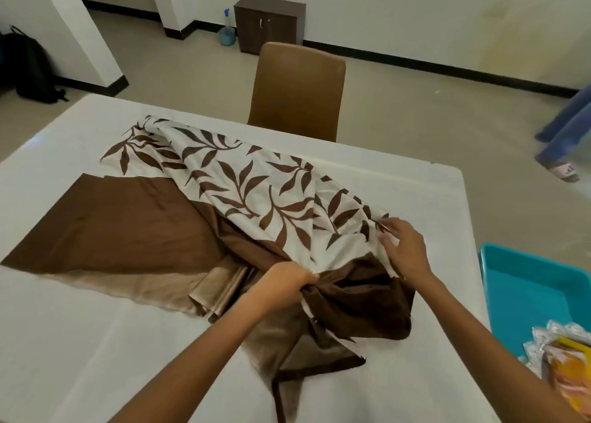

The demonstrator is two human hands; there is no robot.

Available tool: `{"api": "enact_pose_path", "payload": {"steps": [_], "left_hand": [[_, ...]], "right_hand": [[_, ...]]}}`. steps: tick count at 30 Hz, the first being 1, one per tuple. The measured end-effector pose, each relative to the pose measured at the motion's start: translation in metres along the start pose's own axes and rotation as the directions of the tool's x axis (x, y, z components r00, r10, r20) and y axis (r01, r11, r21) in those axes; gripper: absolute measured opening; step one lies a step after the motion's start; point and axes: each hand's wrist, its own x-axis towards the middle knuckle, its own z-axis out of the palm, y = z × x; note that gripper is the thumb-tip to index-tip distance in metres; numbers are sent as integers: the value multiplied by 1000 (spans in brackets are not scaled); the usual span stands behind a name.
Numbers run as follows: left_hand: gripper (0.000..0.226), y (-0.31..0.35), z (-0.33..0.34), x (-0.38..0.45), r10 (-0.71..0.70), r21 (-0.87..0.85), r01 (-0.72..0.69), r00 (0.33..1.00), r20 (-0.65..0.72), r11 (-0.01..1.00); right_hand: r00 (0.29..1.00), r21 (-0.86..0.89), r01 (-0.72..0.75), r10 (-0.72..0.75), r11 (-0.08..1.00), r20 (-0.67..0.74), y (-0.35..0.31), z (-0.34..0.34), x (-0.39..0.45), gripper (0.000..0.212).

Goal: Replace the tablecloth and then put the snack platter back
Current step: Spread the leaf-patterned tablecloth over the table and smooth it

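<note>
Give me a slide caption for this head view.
Both hands, left hand and right hand, grip the leaf-print tablecloth bunched on the white table.

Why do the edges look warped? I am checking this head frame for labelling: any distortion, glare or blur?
Head view: wide-angle distortion bows the table edge and the wall's black skirting; soft indoor light, faint sheen on the table's far left; the tablecloth leaf print is sharp; the left hand and right hand are slightly soft; the teal tray is cut by the frame.
</note>
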Motion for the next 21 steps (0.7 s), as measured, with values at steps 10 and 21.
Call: {"api": "enact_pose_path", "payload": {"steps": [10,21], "left_hand": [[67,4,-62,-8,-218,-88,340,759,614,936],[59,23,63,22,-167,-55,158,947,-273,986]], "right_hand": [[901,-11,-417,416,909,121,36,16,44,58],[892,441,-369,446,818,-80,-25,-34,163,17]]}}
